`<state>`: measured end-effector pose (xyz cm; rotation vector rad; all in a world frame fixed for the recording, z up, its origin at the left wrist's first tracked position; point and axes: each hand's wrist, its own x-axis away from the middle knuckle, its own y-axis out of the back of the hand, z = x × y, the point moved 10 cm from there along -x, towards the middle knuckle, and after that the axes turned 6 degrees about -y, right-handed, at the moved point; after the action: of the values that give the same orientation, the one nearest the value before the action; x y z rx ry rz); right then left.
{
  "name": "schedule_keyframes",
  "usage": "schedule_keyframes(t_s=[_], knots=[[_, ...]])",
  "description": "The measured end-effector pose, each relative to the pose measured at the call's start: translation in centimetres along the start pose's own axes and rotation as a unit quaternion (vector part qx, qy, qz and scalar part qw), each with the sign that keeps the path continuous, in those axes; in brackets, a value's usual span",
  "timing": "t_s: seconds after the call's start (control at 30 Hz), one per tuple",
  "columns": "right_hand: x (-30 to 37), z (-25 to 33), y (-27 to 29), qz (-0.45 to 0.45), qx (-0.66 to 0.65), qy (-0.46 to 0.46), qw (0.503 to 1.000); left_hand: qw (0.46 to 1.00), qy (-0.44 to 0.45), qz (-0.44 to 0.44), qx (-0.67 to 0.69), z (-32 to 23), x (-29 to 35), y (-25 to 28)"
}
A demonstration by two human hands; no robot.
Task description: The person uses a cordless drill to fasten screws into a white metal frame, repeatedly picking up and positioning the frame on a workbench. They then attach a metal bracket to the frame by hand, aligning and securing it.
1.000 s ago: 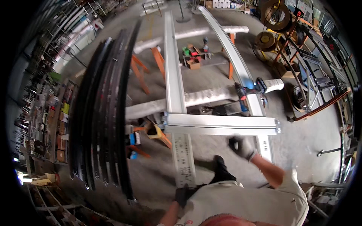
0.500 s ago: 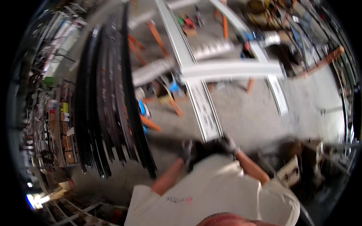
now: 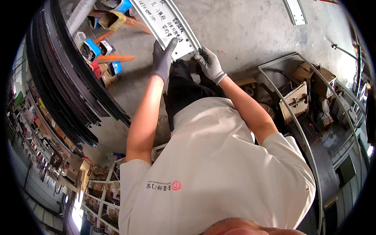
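Observation:
A long white-grey metal channel profile [image 3: 164,23] with handwriting along its flat face runs in from the top of the view, its near end in front of my body. Small dark holes show near that end. My left hand [image 3: 162,60], in a dark grey glove, grips the left edge, the thumb on the upper face and the other fingers mostly hidden beneath. At the right corner of the same end, my right hand [image 3: 211,65], in a light grey glove, is closed on the edge. Its fingertips are partly hidden there.
Long dark profiles [image 3: 64,74] lie side by side at left. Beyond them are orange stand legs [image 3: 115,58] and open boxes [image 3: 111,19]. Another pale profile end [image 3: 295,13] shows at top right. A metal frame rack [image 3: 303,137] with boxes stands at right, shelving [image 3: 103,196] at lower left.
My view has swung down toward my body, and the blur is gone. The crossing white beam has left the picture. Both hands are still at the channel profile's near end.

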<state>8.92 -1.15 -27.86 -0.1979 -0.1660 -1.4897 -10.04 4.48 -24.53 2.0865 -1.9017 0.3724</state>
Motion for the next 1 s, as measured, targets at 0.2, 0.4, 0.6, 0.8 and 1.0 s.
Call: schedule_keyframes(t_s=[0.2,0.4,0.6,0.8,1.0], knots=[[0.0,-1.2,0.1,-0.035,0.032,0.008,0.999,0.998,-0.048,-0.026,-0.027,2.7,-1.5,0.4],[0.6,-1.2,-0.5,-0.051,-0.082,-0.077,0.992,1.000,-0.007,-0.010,-0.021,1.9,-0.8,-0.1],[0.7,-0.2,-0.5,-0.094,0.010,-0.039,0.995,1.000,-0.025,0.008,0.001,2.6,-1.2,0.1],[0.5,-0.7,-0.6,-0.076,-0.072,-0.089,0.991,0.999,-0.008,0.009,0.031,3.4,-1.1,0.1],[-0.2,-3.2,-0.2,-0.035,-0.184,-0.133,0.973,0.999,-0.013,0.018,0.036,3.2,-1.2,0.1]])
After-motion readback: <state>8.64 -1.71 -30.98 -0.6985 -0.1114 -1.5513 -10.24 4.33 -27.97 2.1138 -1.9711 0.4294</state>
